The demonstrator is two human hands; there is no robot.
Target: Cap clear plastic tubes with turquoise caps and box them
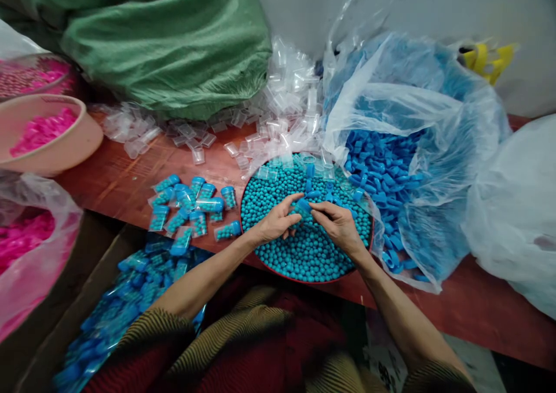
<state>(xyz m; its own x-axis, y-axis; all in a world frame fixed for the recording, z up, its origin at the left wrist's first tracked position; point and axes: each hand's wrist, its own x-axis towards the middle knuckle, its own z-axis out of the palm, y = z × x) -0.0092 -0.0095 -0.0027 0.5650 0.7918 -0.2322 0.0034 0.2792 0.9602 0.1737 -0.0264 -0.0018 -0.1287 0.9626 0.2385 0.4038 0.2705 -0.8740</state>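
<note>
Both hands meet above a round red-rimmed tray (278, 264) of small turquoise beads (299, 254). My left hand (278, 219) curls thumb and forefinger around a small clear vial, largely hidden by the fingers. My right hand (339, 226) pinches a blue cap (303, 205) at the vial's end; whether it is fully seated I cannot tell. Several loose blue caps (329, 193) and clear empty vials (266, 174) lie on the beads at the tray's far side. Left of the tray, several capped vials with beads (210, 205) lie in a loose group on the table.
Clear empty vials (295, 97) are heaped behind the tray. An open plastic bag of blue caps (382, 167) stands at right. Below the table's left edge, a box holds many filled vials (130, 300). A green sack (174, 45) and a basin of pink pieces (43, 149) occupy the left.
</note>
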